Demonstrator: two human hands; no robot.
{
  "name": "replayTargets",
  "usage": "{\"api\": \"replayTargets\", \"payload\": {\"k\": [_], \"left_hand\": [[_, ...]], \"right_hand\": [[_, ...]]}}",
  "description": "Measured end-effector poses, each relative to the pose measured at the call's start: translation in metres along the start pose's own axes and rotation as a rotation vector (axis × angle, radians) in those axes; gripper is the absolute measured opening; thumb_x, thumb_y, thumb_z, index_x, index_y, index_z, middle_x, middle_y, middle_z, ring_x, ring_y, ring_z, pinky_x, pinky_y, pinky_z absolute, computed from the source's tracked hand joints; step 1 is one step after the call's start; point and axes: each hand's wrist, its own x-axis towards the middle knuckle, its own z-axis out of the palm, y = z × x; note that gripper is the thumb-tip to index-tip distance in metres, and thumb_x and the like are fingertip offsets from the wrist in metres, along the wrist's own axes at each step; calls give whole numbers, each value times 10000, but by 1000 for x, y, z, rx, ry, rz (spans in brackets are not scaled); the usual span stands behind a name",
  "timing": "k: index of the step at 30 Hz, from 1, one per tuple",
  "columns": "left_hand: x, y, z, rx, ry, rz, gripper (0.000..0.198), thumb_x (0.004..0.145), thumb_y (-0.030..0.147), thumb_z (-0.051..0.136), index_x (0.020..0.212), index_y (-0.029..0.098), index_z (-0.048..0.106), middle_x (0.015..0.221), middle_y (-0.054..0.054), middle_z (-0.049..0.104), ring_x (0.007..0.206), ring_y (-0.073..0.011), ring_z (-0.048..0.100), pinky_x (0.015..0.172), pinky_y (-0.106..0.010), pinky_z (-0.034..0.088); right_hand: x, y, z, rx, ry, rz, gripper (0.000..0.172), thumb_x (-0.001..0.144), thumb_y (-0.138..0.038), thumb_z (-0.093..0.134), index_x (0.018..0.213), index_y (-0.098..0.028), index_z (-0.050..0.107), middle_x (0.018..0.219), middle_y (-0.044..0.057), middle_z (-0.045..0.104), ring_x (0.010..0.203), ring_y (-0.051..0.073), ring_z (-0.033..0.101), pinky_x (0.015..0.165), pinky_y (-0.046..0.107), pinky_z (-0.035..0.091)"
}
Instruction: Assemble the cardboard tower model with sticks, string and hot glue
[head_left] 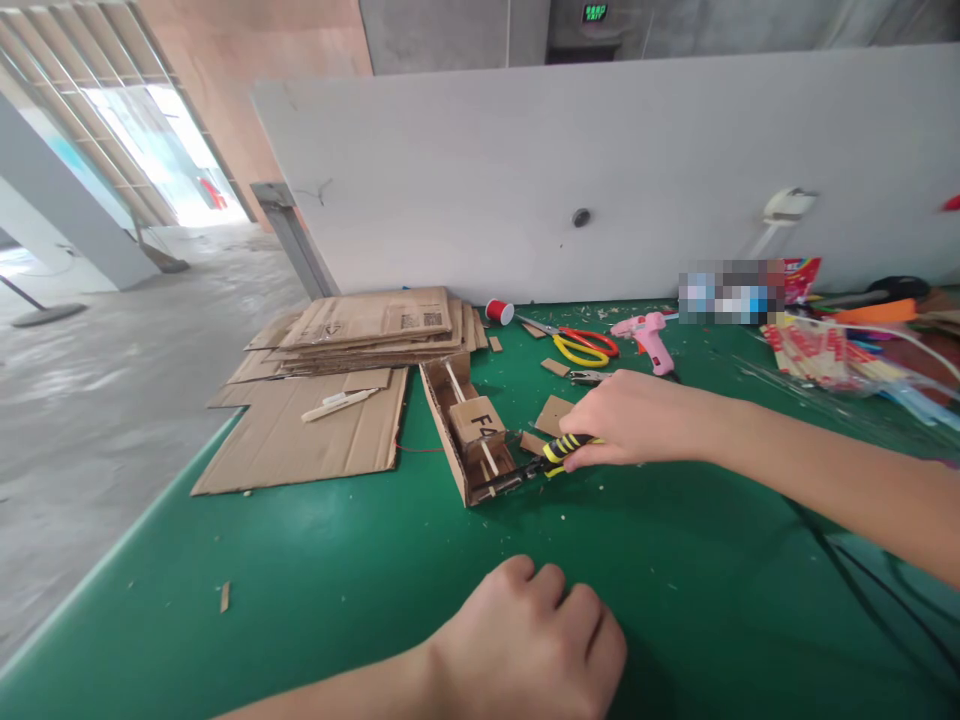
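My right hand [619, 412] is wrapped round the black-and-yellow handles of a pair of pliers [566, 448]. Their dark jaws point left to the near end of a small open cardboard box [444, 425]. By the jaws, a thin wooden stick [488, 460] crosses the box; whether they grip it I cannot tell. A cardboard block marked with writing [474, 420] sits across the box's middle. My left hand [536, 640] is curled into a fist over the green table, nearer to me, with nothing visible in it; its palm side is hidden.
Stacked cardboard sheets [367, 335] lie left, with a pale cutter-like tool [341, 403] on the front sheet. Behind the box are a red thread spool [499, 312], scissors [581, 345] and a pink glue gun [646, 340]. Packaged sticks [825, 355] and a black cable [847, 560] lie right.
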Motion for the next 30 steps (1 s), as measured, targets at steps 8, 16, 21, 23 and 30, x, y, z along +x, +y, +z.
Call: {"api": "replayTargets", "payload": {"k": [8,16,21,23,30], "left_hand": [[0,0,-6,-34,-32,18,142,836,247,629,739,171,557,620,8,476,440,-140,426,368,-321,232],[-3,3,-6,-46,-42,27,146,864,231,604,738,169,565,606,14,466,446,-130,411,384,-319,216],[-7,-46,-35,39,204,-12,38,843,168,628,872,145,637,585,28,486,507,-138,437,436,-328,282],[-8,-78,-48,79,275,-157,172,838,114,621,1006,153,630,758,-25,623,659,-160,542,564,-322,429],[-17,-133,-51,-83,280,-387,203,871,39,540,1005,177,606,872,-34,611,795,-156,584,711,-298,502]], "right_hand": [[-1,-1,2,3,25,-23,386,924,-521,568,728,-190,602,654,6,659,564,169,599,483,279,181],[3,-2,4,27,67,-73,394,927,-508,569,712,-179,589,706,10,699,590,170,615,481,275,174],[3,-3,9,7,78,-79,407,940,-520,538,725,-180,596,731,8,709,597,174,637,466,267,158],[2,-4,10,3,71,-84,412,950,-523,519,741,-177,603,745,19,712,593,171,640,466,265,162],[1,-7,10,-9,-12,-74,406,972,-501,488,772,-173,621,743,24,713,616,179,653,469,270,175]]}}
